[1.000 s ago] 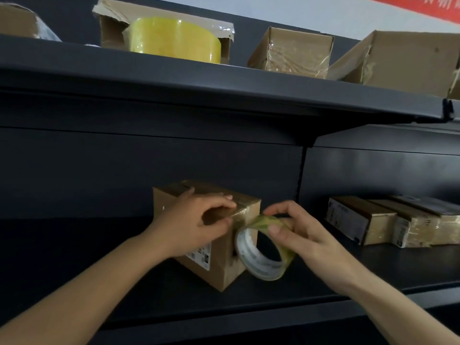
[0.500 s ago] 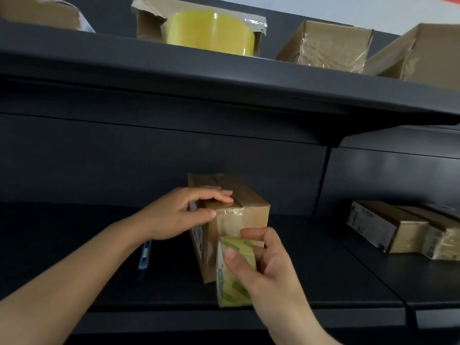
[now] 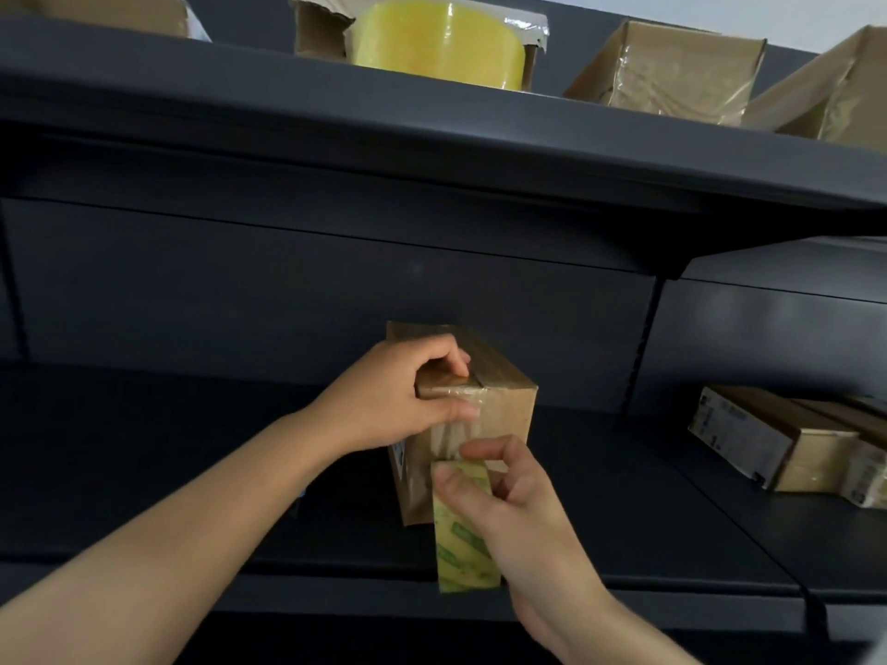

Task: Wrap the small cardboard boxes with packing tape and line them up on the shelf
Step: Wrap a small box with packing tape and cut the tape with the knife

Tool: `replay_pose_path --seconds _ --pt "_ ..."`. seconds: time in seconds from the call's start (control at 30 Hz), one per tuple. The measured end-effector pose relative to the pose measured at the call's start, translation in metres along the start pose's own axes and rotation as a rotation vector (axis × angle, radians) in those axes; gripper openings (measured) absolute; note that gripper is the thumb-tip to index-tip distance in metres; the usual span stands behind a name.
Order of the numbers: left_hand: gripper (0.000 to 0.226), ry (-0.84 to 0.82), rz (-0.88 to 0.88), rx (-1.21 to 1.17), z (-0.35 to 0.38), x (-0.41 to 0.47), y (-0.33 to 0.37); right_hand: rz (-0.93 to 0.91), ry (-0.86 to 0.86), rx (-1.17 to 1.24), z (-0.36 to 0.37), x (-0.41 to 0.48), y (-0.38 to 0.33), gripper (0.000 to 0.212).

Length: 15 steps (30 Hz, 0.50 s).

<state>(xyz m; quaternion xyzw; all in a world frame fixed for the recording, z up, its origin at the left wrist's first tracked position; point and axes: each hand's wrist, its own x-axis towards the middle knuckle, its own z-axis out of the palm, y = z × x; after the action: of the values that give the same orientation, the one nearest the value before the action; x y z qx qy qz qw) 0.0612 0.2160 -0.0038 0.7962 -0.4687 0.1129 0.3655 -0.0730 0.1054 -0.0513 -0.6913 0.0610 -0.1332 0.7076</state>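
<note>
A small cardboard box [image 3: 504, 410] stands upright on the dark middle shelf [image 3: 192, 472]. My left hand [image 3: 398, 400] grips its top near corner, thumb pressing clear tape onto the front face. My right hand [image 3: 509, 506] holds a roll of packing tape [image 3: 463, 544] edge-on, low against the box's front. A strip of tape runs from the roll up the box face. Taped boxes [image 3: 768, 443] lie in a row at the right of the same shelf.
The upper shelf [image 3: 432, 132] overhangs close above. On it stand an open carton holding a big yellow tape roll [image 3: 432, 40] and taped cardboard boxes [image 3: 667, 69] to the right. A shelf upright [image 3: 643, 348] divides the bays.
The box was turned so a narrow face points at me. My right hand brought the roll from the box's right side down its front, then a little lower, drawing tape along.
</note>
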Motion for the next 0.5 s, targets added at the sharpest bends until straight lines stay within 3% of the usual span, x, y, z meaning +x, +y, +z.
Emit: replay_pose_path --seconds 0.17,0.33,0.4,0.5 --pt "0.032 -0.020 0.032 0.168 0.002 -0.004 0.001 0.018 0.002 -0.012 0.002 0.006 -0.003 0.035" --pt "0.045 -0.086 0.017 0.261 0.002 -0.007 -0.002 0.033 -0.098 0.030 0.000 0.013 0.003 0.054" --pt "0.046 -0.079 0.016 0.255 0.001 -0.008 -0.004 0.021 -0.120 -0.004 -0.002 0.015 0.003 0.051" --pt "0.043 -0.043 0.032 0.274 0.001 -0.009 -0.007 -0.017 -0.105 -0.106 -0.006 0.018 -0.002 0.031"
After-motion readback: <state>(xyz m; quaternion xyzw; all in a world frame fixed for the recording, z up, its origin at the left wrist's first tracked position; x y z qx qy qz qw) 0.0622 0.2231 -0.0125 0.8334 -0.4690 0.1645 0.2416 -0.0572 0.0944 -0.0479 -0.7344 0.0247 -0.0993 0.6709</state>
